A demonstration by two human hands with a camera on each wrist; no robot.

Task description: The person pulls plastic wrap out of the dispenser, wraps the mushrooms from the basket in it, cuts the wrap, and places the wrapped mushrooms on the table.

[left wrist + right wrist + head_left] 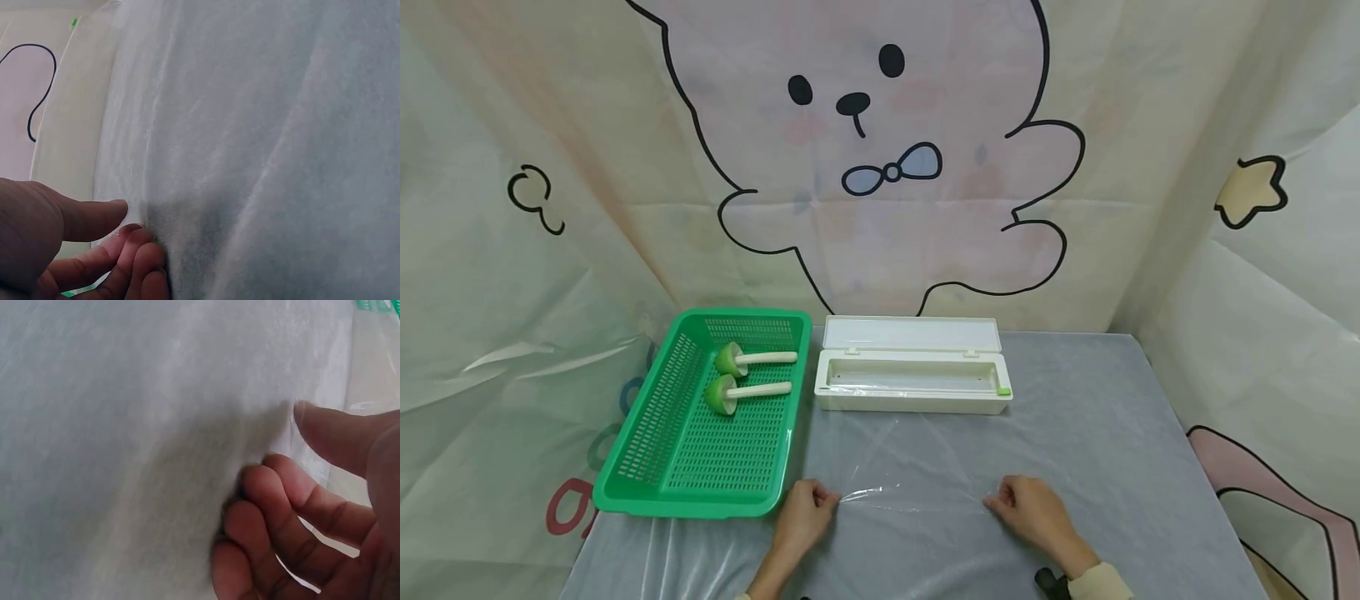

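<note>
On the grey-covered table (1112, 400), a sheet of cling film (917, 467) is drawn out from the open dispenser box (912, 387), uncut, with left hand (805, 512) and right hand (1030, 508) each in a pinching grip on its near edge, while two green-headed tools (747, 377) lie untouched in the green basket (647, 467).

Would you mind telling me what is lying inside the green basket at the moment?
Inside the green basket lie two green-headed tools with cream handles, side by side near its far end. The rest shows only perforated floor; nothing seems hidden.

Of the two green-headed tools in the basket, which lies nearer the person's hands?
The front tool, lying closer to the basket's near rim; the other tool sits behind it, toward the backdrop.
</note>
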